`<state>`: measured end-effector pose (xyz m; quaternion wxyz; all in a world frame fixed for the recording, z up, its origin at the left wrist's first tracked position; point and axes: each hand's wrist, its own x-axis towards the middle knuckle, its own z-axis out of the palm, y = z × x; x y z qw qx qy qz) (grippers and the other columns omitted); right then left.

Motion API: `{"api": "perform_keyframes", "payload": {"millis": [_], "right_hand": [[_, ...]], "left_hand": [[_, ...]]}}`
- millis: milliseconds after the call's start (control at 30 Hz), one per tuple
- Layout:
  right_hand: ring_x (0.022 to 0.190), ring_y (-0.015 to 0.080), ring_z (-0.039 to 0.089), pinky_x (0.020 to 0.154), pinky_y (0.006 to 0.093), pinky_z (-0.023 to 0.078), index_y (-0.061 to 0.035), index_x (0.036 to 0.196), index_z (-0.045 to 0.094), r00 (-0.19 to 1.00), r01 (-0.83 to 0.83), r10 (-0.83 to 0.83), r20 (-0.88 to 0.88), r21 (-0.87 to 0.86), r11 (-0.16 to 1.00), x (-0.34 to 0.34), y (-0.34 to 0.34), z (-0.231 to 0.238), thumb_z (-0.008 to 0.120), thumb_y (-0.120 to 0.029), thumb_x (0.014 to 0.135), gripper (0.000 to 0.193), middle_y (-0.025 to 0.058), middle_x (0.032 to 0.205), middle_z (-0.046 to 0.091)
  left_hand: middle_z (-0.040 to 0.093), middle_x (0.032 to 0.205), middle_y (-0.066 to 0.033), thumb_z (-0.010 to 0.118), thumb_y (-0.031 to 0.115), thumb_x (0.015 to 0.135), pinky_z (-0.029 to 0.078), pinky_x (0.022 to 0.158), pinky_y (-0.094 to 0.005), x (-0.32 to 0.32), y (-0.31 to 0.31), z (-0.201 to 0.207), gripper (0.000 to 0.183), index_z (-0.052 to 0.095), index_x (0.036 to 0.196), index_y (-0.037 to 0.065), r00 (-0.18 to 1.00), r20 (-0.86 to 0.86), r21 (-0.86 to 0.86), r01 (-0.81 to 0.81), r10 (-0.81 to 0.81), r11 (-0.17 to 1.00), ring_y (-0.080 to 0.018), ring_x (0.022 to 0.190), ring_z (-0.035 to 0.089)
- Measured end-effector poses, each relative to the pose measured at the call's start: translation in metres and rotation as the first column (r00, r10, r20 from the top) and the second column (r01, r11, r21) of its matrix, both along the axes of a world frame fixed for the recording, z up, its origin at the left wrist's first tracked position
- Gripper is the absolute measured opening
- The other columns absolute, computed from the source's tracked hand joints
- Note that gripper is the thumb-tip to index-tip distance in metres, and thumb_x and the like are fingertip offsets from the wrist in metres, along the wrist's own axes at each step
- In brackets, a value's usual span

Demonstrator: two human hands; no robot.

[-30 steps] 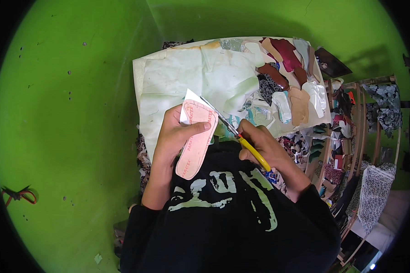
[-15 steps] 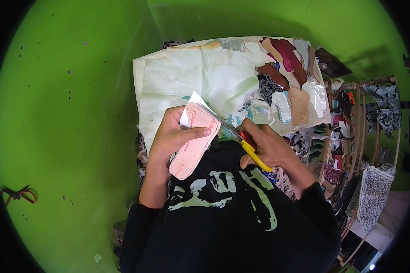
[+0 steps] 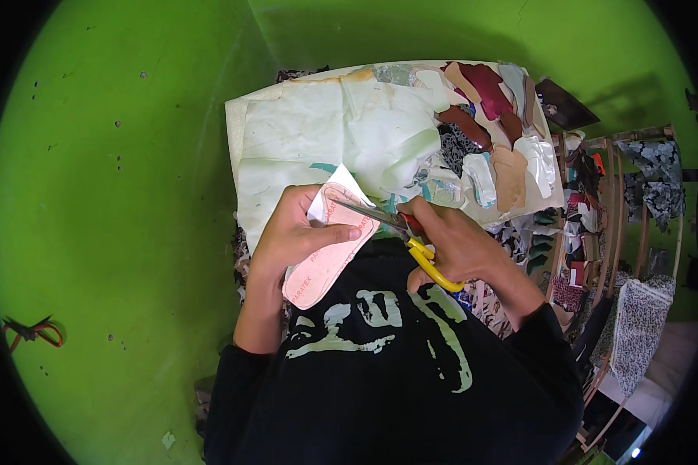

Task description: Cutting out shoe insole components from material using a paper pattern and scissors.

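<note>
My left hand [image 3: 291, 232] grips a pink insole [image 3: 314, 275] with red print, thumb on top and fingers hidden beneath. A pointed corner of white sheet [image 3: 343, 178] sticks out past the insole's upper end. In my right hand [image 3: 461, 240] is a pair of scissors [image 3: 434, 267] with yellow and red handles. Its blades lie across the upper part of the insole, spread slightly apart, tips near the top end. How the lower blade sits against the sheet is hard to make out.
Beyond my hands is a pale table covered with a whitish sheet [image 3: 295, 132]. Brown, maroon and silver sole-shaped pieces [image 3: 509, 178] crowd its right side. A wooden rack [image 3: 613, 217] with fabric and scraps stands to the right. The green wall [image 3: 132, 232] runs along the left.
The scissors' blades have parted and turned flatter across the insole. The insole has tilted a little, its lower end shifting slightly left and down.
</note>
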<state>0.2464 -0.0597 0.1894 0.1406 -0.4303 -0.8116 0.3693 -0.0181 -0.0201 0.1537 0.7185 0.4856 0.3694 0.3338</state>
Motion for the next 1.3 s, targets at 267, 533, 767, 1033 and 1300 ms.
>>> {"api": "perform_keyframes", "payload": {"millis": [267, 533, 767, 1033, 1300], "right_hand": [[0.058, 0.0410, 0.057, 0.054, 0.0433, 0.042, 0.0000, 0.112, 0.046, 0.994, 0.054, -0.041, 0.100, -0.139, 0.989, 0.001, -0.003, 0.005, 0.084, -0.067, 0.055, 0.095, 0.0168, 0.065, 0.053], [0.059, 0.0397, 0.058, 0.054, 0.0432, 0.042, -0.0020, 0.112, 0.046, 0.997, -0.010, 0.011, 0.071, -0.014, 1.000, 0.000, 0.002, 0.004, 0.083, -0.068, 0.053, 0.096, 0.0153, 0.067, 0.055], [0.058, 0.0409, 0.056, 0.054, 0.0442, 0.042, -0.0034, 0.104, 0.044, 0.992, 0.073, -0.089, -0.085, -0.168, 0.983, 0.007, 0.008, 0.007, 0.089, -0.054, 0.059, 0.081, 0.0164, 0.063, 0.055], [0.065, 0.0413, 0.060, 0.056, 0.0422, 0.041, -0.0033, 0.110, 0.044, 0.998, -0.032, 0.034, 0.053, -0.029, 0.999, 0.005, 0.007, 0.009, 0.088, -0.062, 0.049, 0.095, 0.0154, 0.069, 0.058], [0.059, 0.0417, 0.057, 0.052, 0.0438, 0.041, -0.0055, 0.102, 0.044, 0.999, -0.039, 0.039, -0.005, -0.169, 0.985, 0.008, 0.005, 0.012, 0.085, -0.057, 0.063, 0.077, 0.0149, 0.059, 0.055]], "left_hand": [[0.072, 0.091, -0.0099, 0.080, -0.004, 0.071, 0.053, 0.071, -0.0256, -0.004, -0.001, 0.006, 0.033, 0.068, 0.101, -0.005, 0.998, -0.036, -0.078, 0.041, -0.044, 0.996, -0.0112, 0.078, 0.067], [0.070, 0.081, -0.0018, 0.084, 0.007, 0.075, 0.050, 0.062, -0.0217, 0.003, -0.006, 0.014, 0.025, 0.070, 0.095, -0.002, 0.993, -0.058, 0.008, 0.102, -0.102, 0.995, -0.0042, 0.069, 0.060], [0.071, 0.083, -0.0046, 0.086, 0.005, 0.071, 0.050, 0.062, -0.0229, -0.003, -0.005, 0.019, 0.029, 0.070, 0.093, -0.002, 0.980, -0.124, -0.027, 0.153, -0.156, 0.988, -0.0063, 0.070, 0.062], [0.072, 0.086, -0.0053, 0.087, 0.003, 0.069, 0.050, 0.063, -0.0235, 0.002, -0.003, 0.026, 0.031, 0.071, 0.096, -0.002, 0.979, -0.120, -0.031, 0.162, -0.165, 0.986, -0.0077, 0.074, 0.064], [0.070, 0.078, -0.0028, 0.083, 0.008, 0.073, 0.049, 0.063, -0.0236, -0.005, 0.005, 0.026, 0.025, 0.070, 0.092, -0.004, 0.921, -0.238, 0.037, 0.327, -0.309, 0.944, -0.0049, 0.071, 0.059]]}}
